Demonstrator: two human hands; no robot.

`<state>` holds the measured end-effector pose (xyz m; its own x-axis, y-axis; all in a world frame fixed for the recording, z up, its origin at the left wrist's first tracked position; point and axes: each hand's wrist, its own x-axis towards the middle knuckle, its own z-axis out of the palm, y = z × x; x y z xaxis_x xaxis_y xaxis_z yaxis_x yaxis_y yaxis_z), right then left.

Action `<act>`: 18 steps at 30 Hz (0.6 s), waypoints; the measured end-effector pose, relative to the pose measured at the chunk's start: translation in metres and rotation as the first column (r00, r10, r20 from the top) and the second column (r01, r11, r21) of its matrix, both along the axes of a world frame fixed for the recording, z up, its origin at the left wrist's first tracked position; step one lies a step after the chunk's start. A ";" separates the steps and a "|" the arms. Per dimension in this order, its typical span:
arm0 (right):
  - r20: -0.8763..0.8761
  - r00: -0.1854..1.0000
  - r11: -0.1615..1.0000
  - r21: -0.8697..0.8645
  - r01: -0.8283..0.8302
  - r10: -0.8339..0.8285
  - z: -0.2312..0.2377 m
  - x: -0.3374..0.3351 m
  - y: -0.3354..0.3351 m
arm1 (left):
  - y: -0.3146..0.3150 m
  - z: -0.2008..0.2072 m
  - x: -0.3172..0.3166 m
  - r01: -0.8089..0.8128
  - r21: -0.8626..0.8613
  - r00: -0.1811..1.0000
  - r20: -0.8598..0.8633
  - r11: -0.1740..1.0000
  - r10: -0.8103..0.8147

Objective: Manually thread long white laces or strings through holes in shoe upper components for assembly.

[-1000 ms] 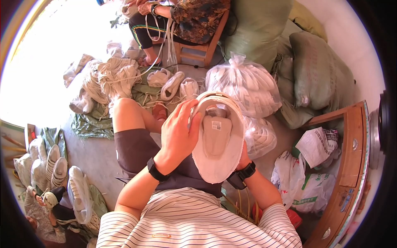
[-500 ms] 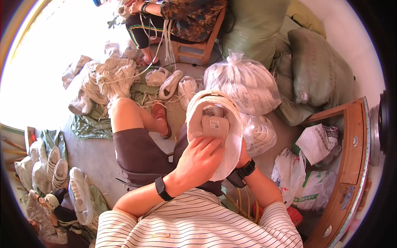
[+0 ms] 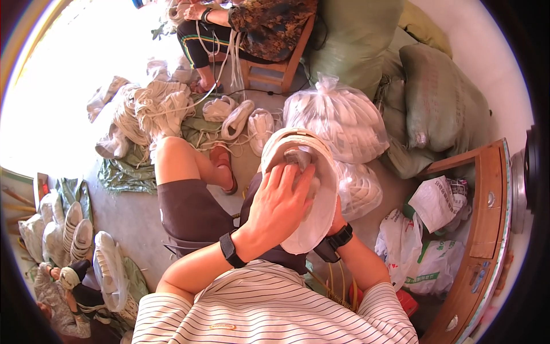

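Note:
I hold a white shoe upper (image 3: 318, 226) in front of my lap, its rounded end up and its hollow inside facing me. My left hand (image 3: 282, 195) reaches into it, fingers bent over the inner padded piece, a grey fold showing near the fingertips. The piece itself is mostly hidden beneath that hand. My right hand (image 3: 337, 218) grips the upper from behind at its right edge. Its fingers are largely hidden behind the upper.
A clear bag of white shoe parts (image 3: 338, 117) stands just beyond, near large green sacks (image 3: 444, 94). A pile of white laces and uppers (image 3: 154, 109) lies far left. A person (image 3: 269, 28) sits on a chair ahead; another (image 3: 60, 298) is at lower left. A wooden drawer unit (image 3: 487, 218) stands right.
My left hand has moved up and deeper into the shoe upper, covering the pale inner piece with its label. The upper has shifted slightly right; my right hand keeps its hold.

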<state>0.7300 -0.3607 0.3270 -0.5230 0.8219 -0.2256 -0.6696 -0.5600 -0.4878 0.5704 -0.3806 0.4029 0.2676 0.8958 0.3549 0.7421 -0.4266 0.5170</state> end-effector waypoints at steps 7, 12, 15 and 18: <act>0.040 0.999 0.994 0.106 -0.004 0.000 -0.010 0.004 0.000 | -0.010 -0.003 -0.004 0.240 0.081 0.953 0.172 0.967 -0.251; 0.052 0.998 0.991 0.130 0.025 -0.032 -0.011 0.001 -0.003 | -0.019 -0.001 0.005 0.229 -0.037 0.943 0.256 0.973 -0.213; 0.062 0.997 0.988 0.146 0.046 -0.055 -0.010 0.000 -0.005 | -0.010 0.006 0.006 0.185 -0.097 0.925 0.354 0.978 -0.139; 0.064 0.995 0.985 0.160 0.059 -0.070 -0.012 -0.002 -0.005 | -0.004 0.007 0.007 0.186 -0.125 0.917 0.379 0.974 -0.126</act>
